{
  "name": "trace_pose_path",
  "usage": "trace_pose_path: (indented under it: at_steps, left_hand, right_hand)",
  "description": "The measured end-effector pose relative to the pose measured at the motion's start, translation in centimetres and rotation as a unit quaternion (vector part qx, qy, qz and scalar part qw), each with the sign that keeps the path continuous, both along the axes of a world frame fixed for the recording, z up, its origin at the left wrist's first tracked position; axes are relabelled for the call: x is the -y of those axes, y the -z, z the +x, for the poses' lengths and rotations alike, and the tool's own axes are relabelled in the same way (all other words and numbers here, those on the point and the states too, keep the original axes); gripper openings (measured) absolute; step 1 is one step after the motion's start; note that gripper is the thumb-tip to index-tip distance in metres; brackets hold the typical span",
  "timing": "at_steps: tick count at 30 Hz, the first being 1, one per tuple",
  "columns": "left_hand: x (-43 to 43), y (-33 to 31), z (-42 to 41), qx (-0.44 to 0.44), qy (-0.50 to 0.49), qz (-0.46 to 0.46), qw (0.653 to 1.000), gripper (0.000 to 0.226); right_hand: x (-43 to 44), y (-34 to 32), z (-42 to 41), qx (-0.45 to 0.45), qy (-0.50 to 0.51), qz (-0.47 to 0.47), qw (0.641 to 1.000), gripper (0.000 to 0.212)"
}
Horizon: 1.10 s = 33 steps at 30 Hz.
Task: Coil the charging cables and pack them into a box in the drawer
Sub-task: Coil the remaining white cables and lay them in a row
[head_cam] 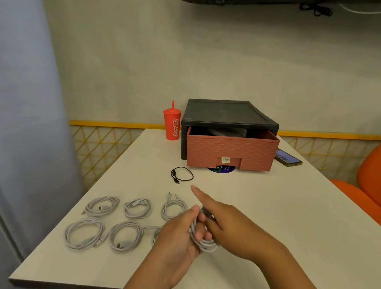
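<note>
You have seven white charging cables (138,208) in view. Six lie coiled on the table (269,213), three per row, one partly hidden behind your left hand (176,237). The seventh cable (203,243) is gripped between it and your right hand (231,229). You also have one black cable (181,174), one red Coca-Cola cup (172,126), one drawer unit (228,113) with one drawer (231,155), and one phone (288,158).

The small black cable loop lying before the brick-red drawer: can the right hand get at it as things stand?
Probably yes. The right hand points its forefinger toward the black cable loop over bare white table, though it shares the pale grey coiled cable with the left hand.
</note>
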<state>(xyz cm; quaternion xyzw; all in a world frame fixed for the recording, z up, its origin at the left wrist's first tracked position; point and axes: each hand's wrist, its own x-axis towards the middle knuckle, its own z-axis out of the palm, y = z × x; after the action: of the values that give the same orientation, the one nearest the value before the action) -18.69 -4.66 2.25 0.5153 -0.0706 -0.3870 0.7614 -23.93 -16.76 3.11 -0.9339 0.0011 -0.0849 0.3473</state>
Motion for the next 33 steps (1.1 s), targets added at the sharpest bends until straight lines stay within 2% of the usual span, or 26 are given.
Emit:
trace_pose_path:
  at_steps: [2, 4, 5, 6, 7, 8, 9, 11, 12, 14, 15, 17, 19, 21, 22, 23, 24, 28, 30, 33]
  left_hand:
    - [-0.2, 0.1, 0.0, -0.002, 0.019, -0.004, 1.0, 0.032]
    - [-0.3, 0.2, 0.1, -0.016, 0.037, -0.016, 0.999, 0.037]
    - [-0.4, 0.2, 0.1, -0.022, 0.045, -0.021, 0.999, 0.039]
    - [-0.4, 0.2, 0.2, -0.022, 0.052, -0.024, 0.998, 0.039]
    - [-0.4, 0.2, 0.2, -0.015, 0.058, -0.024, 0.998, 0.037]
    - [-0.4, 0.3, 0.2, -0.004, 0.063, -0.021, 0.998, 0.033]
    - [-0.4, 0.4, 0.1, 0.009, 0.066, -0.018, 0.998, 0.029]
    - [-0.3, 0.6, -0.1, 0.018, 0.059, -0.014, 0.998, 0.023]
    - [-0.2, 0.6, -0.3, 0.015, 0.052, -0.015, 0.998, 0.022]
    - [0.1, 0.9, -0.6, 0.006, 0.03, -0.019, 0.999, 0.023]
    - [0.2, 1.0, -0.7, -0.002, 0.018, -0.025, 1.0, 0.024]
    - [0.4, 1.0, -0.6, -0.016, 0.0, -0.044, 0.999, 0.024]
    - [0.4, 0.7, -0.3, -0.028, -0.01, -0.073, 0.997, 0.024]
    - [0.1, 0.2, 0.2, -0.055, -0.011, -0.107, 0.993, 0.023]
    - [0.1, 0.0, 0.3, -0.071, -0.006, -0.124, 0.99, 0.022]
    - [0.0, -0.2, 0.4, -0.085, 0.0, -0.141, 0.986, 0.02]
    - [0.0, -0.2, 0.4, -0.099, 0.007, -0.157, 0.983, 0.019]
    - [-0.3, -0.2, 0.5, -0.156, 0.027, -0.206, 0.966, 0.02]
    - [-0.5, -0.2, 0.6, -0.158, 0.03, -0.202, 0.966, 0.02]
    - [-0.7, -0.5, 0.9, -0.133, 0.018, -0.168, 0.977, 0.017]
  right_hand:
    - [-0.2, 0.0, 0.3, -0.021, 0.0, 0.052, 0.998, 0.047]
    - [-0.5, -0.3, 0.3, -0.025, -0.005, 0.156, 0.987, 0.028]
    - [-0.8, -0.7, 0.1, -0.036, -0.006, 0.228, 0.973, 0.026]
    - [-0.8, -0.9, 0.1, -0.045, -0.013, 0.281, 0.959, 0.035]
    - [-0.4, -0.8, 0.3, -0.049, -0.008, 0.307, 0.95, 0.053]
    - [-0.2, -0.5, 0.4, -0.051, 0.002, 0.308, 0.95, 0.065]
    - [-0.2, -0.3, 0.4, -0.048, 0.005, 0.3, 0.953, 0.061]
    - [-0.3, -0.2, 0.3, -0.035, 0.005, 0.229, 0.973, 0.027]
    - [-0.1, 0.1, 0.4, -0.024, 0.01, 0.188, 0.982, 0.028]
    - [-0.1, 0.5, 0.5, -0.028, 0.018, 0.128, 0.991, 0.045]
    - [-0.1, 0.5, 0.6, -0.03, 0.028, 0.123, 0.992, 0.048]
    - [-0.1, 0.4, 0.5, -0.024, 0.034, 0.188, 0.981, 0.044]
    - [0.1, 0.3, 0.1, -0.004, 0.023, 0.318, 0.948, 0.048]
    - [0.8, 0.7, -0.3, 0.017, 0.015, 0.47, 0.883, 0.049]
    - [1.1, 0.9, -0.4, 0.028, 0.005, 0.528, 0.849, 0.051]
    - [1.3, 1.1, -0.4, 0.035, -0.004, 0.556, 0.83, 0.052]
    - [1.3, 1.3, -0.5, 0.038, -0.012, 0.557, 0.829, 0.049]
    - [0.8, 1.5, -0.8, 0.065, 0.006, 0.467, 0.882, 0.017]
    - [1.2, 1.6, -0.9, 0.087, 0.046, 0.402, 0.91, 0.018]
    - [1.9, 1.4, -0.8, 0.112, 0.092, 0.283, 0.948, 0.031]
